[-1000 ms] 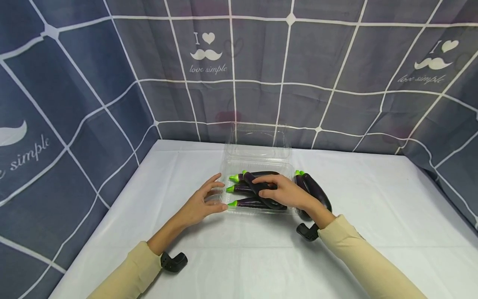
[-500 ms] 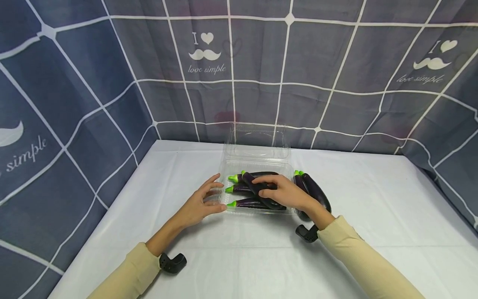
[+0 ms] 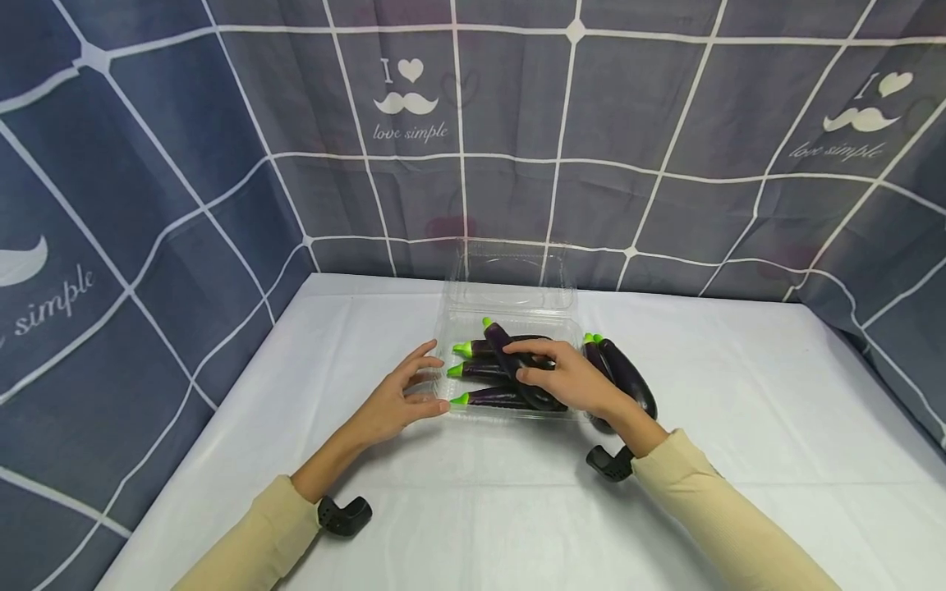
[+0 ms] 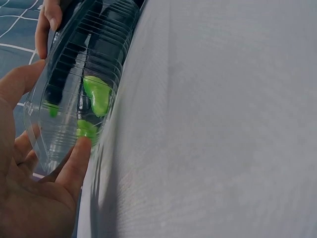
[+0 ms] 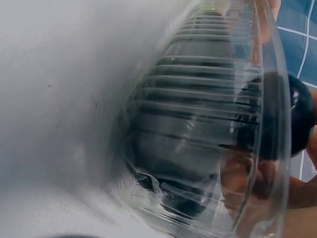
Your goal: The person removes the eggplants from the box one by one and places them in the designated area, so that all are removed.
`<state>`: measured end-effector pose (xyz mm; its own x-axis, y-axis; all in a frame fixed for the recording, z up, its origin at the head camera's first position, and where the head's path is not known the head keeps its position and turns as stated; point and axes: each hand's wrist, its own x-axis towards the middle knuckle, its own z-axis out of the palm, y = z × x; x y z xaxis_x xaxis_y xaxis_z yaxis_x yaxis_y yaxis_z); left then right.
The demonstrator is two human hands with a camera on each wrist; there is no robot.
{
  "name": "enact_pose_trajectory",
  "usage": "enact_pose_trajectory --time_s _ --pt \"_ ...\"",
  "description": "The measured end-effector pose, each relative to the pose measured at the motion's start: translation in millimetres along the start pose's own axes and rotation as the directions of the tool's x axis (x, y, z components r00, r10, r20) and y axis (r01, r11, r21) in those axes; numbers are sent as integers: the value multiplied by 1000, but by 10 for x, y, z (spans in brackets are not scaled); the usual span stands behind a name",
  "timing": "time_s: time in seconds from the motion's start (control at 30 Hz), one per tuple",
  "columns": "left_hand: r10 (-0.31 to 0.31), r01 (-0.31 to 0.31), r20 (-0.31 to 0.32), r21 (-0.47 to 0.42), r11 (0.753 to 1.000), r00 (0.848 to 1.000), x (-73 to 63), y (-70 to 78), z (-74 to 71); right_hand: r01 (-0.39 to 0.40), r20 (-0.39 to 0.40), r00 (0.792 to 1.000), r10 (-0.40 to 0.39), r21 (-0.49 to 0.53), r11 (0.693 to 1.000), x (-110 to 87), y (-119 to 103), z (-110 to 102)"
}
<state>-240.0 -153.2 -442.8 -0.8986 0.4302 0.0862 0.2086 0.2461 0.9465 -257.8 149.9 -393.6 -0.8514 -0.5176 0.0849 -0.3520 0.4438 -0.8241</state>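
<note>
A clear plastic clamshell box point(image 3: 547, 419) stands with its lid raised and several dark purple eggplants inside, their green stem ends pointing left. My right hand point(image 3: 572, 382) holds one eggplant point(image 3: 497, 335) that lies diagonally across the others, stem end toward the back. In the right wrist view that eggplant's round end point(image 5: 299, 116) shows above the box rim beside my fingers. My left hand point(image 3: 392, 406) is at the box's left end, fingers spread and thumb by the front corner. In the left wrist view its fingertips rest along the box wall point(image 4: 37, 111).
Two more eggplants point(image 3: 626, 377) lie on the white cloth just right of the box. The raised transparent lid point(image 3: 513, 275) is at the back, before a grey checked curtain point(image 3: 517, 98). Black wrist cameras point(image 3: 344, 517) hang below both wrists.
The diagonal eggplant's stem end has moved toward the back, and it lies straighter across the row. My right hand has shifted slightly right with it; the left hand stays in place.
</note>
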Motion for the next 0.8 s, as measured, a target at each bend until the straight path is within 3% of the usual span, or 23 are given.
enact_pose_trajectory --time_s 0.33,0.8 --pt "2 -2 -1 2 1000 1000 13 -10 -6 -96 -127 987 103 58 994 -39 -33 -27" --pt "-3 3 -3 -12 1000 1000 9 2 2 -120 -136 981 140 146 982 -66 -29 -29"
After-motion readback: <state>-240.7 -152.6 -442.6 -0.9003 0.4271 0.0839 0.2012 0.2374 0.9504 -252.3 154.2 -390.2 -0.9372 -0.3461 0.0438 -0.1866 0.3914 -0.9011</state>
